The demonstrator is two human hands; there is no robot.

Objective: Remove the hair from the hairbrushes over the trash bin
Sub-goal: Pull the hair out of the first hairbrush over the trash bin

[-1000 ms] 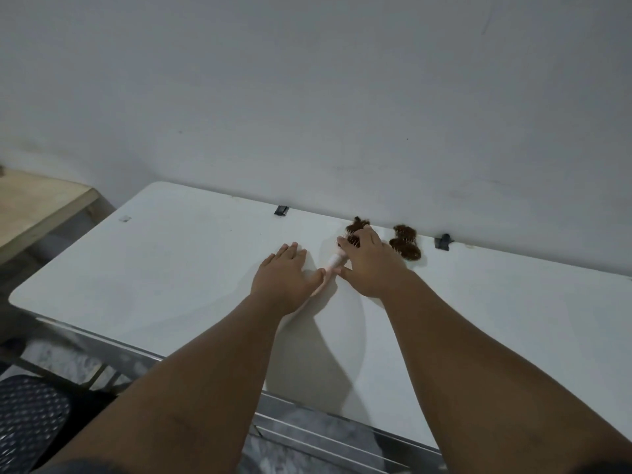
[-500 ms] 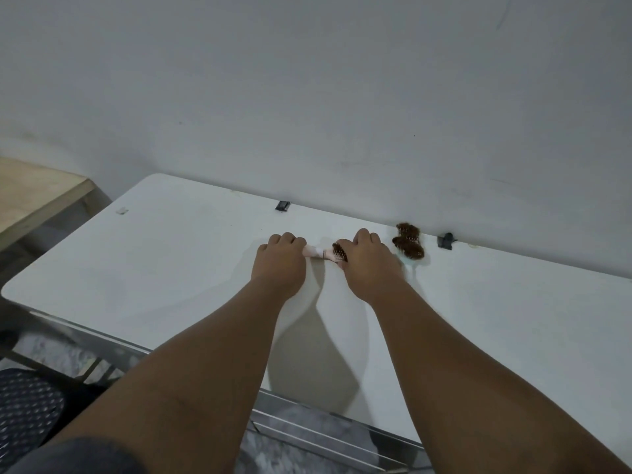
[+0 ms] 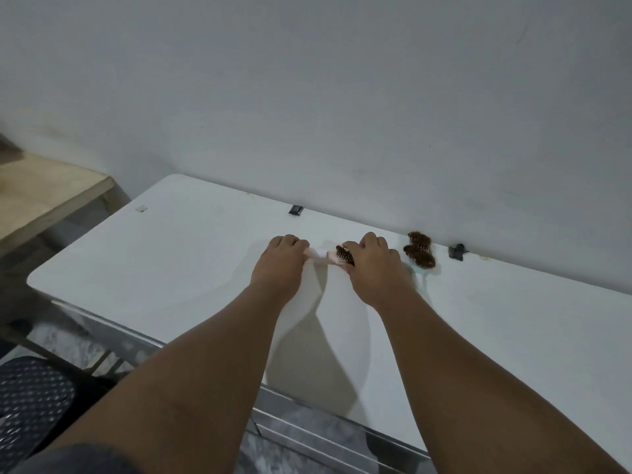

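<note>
A pale pink hairbrush (image 3: 326,257) lies crosswise between my two hands, low over the white table (image 3: 178,254). My left hand (image 3: 278,268) grips its handle with curled fingers. My right hand (image 3: 371,268) curls over the brush head, where brown hair clogs the bristles. A second hairbrush (image 3: 419,248), matted with brown hair, lies on the table by the wall, just right of my right hand. No trash bin is in view.
Two dark clips (image 3: 296,210) (image 3: 457,251) sit at the table's back edge against the grey wall. A wooden table (image 3: 41,193) stands to the left. A black perforated chair seat (image 3: 27,398) is at the lower left, below the table's front edge.
My left hand went from flat beside the brush to gripping its handle. The brush turned crosswise and shifted a little left, away from the second brush, with my right hand over its head.
</note>
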